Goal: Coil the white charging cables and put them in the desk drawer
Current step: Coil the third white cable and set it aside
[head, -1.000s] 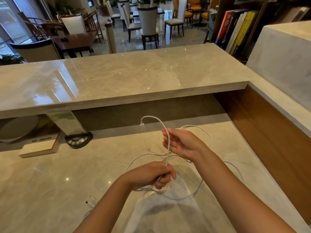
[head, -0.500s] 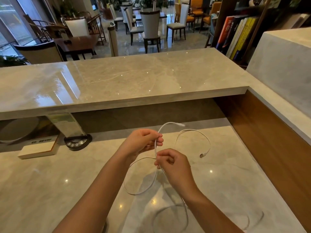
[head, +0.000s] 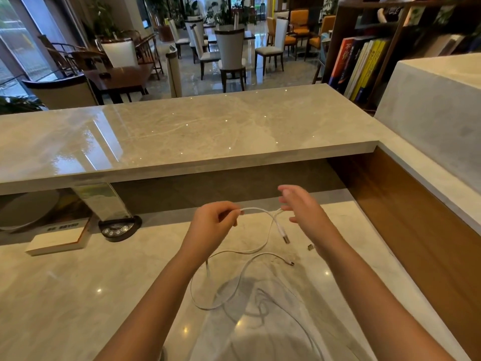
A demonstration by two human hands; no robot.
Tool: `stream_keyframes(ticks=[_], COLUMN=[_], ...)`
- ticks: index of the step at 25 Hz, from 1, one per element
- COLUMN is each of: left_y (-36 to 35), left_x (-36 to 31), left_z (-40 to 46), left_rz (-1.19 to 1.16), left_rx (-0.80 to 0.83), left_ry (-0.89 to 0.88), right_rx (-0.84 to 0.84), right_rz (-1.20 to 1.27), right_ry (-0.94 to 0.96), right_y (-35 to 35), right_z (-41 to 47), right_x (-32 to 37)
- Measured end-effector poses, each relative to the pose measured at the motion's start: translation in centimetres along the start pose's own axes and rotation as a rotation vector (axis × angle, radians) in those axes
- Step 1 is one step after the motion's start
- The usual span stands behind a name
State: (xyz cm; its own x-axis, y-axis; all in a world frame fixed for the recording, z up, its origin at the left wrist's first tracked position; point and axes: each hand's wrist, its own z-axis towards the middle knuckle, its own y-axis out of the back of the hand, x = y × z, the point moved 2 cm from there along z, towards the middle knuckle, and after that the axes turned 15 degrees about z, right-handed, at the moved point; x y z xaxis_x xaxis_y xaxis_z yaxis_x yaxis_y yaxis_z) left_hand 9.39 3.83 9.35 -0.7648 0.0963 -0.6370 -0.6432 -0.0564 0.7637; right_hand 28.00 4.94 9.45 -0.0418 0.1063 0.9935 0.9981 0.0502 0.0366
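While the left hand pinches the white charging cable between thumb and fingers, the right hand hovers just beside it with its fingers spread and loose, its fingertips at the cable where the strand bends; whether they actually touch it I cannot tell, since the hand is blurred. From the left hand the cable arches across to the right hand, then drops with a metal plug dangling in the air. More white cable runs down from the hands and lies in loose, uncoiled loops on the pale marble counter, with a small connector end resting on the surface. At the left, under the raised marble ledge, sit a round black button panel and a white box.
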Motion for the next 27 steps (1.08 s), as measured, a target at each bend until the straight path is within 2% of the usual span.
stream_keyframes(ticks=[2, 5, 7, 9, 11, 13, 15, 18, 20, 24, 26, 27], left_y=[0.3, 0.4, 0.3, 0.0, -0.3, -0.1, 0.4, 1.6, 3.0, 6.9, 7.4, 7.1], left_x=[-1.0, -1.3, -0.6, -0.1, 0.0, 0.1, 0.3, 1.4, 2.0, 0.9, -0.6, -1.5], left_z=[-0.2, -0.2, 0.0, -0.4, -1.6, -2.7, -3.3, -3.0, -1.9, 0.9, 1.8, 1.9], left_rz=[0.167, 0.220, 0.003, -0.505, -0.914, -1.026, -0.959, -0.691, -0.711, -1.071, -1.102, -1.034], left_rx=[-0.036, -0.036, 0.072, 0.344, 0.572, 0.683, 0.739, 0.656, 0.502, 0.138, -0.002, -0.044], left_ry=[-0.152, -0.207, -0.066, 0.170, 0.244, 0.190, 0.126, 0.120, 0.124, 0.091, 0.094, 0.079], right_rx=[0.222, 0.253, 0.186, 0.075, -0.066, -0.214, -0.357, -0.459, -0.398, 0.015, 0.241, 0.334], right_rz=[-0.134, -0.156, -0.252, -0.455, -0.555, -0.597, -0.608, -0.661, -0.745, -0.783, -0.905, -0.949], right_ry=[-0.084, -0.070, 0.034, 0.260, 0.462, 0.571, 0.629, 0.670, 0.621, 0.378, 0.400, 0.422], right_y=[-0.3, -0.7, -0.4, 0.4, 1.5, 2.7, 3.8, 5.0, 5.1, 1.7, -0.9, -1.9], right_z=[0.1, -0.2, 0.0, 0.5, 0.9, 1.3, 1.8, 2.3, 2.7, 2.1, 0.8, -0.1], right_x=[0.8, 1.5, 1.6, 2.1, 2.8, 3.4, 3.9, 3.8, 2.9, 0.5, -0.1, -0.1])
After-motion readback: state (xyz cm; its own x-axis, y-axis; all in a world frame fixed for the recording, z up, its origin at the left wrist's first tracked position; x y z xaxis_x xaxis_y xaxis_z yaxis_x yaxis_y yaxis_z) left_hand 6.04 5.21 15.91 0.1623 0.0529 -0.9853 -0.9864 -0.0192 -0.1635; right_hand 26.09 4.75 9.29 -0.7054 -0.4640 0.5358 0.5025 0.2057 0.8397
